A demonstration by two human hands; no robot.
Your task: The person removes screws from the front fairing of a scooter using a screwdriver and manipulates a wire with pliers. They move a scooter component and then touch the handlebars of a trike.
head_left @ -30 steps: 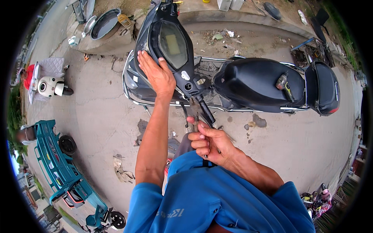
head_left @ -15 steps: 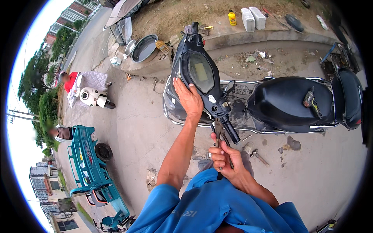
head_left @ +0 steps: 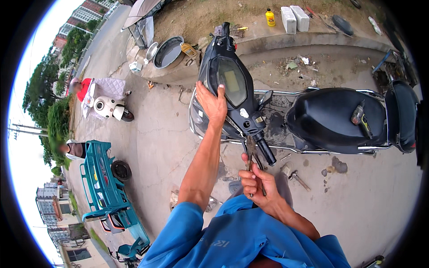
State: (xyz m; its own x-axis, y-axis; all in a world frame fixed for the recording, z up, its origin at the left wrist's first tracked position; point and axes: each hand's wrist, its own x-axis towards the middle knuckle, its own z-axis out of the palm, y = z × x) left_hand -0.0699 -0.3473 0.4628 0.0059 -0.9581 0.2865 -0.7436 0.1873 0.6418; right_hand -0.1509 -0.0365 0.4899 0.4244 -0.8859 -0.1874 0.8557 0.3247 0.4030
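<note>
A black electric scooter stands sideways in front of me, its dashboard facing up at me. My left hand lies flat on the front cover beside the dashboard, fingers stretched and thumb apart, holding nothing. Pliers are gripped in my right hand, which is closed round their handles. Their jaws point away from me and meet the handlebar area just left of the black handlebar grip. What the jaws bite on is too small to make out.
On the scooter's black seat lies a power tool. A hammer is on the ground to the right. Beyond the scooter, a kerb carries a basin, a yellow bottle and white blocks. A teal cargo tricycle stands left.
My left hand has slid slightly left on the cover, and its thumb now stands further out. The right hand keeps the pliers at nearly the same spot. The whole view has shifted a little.
</note>
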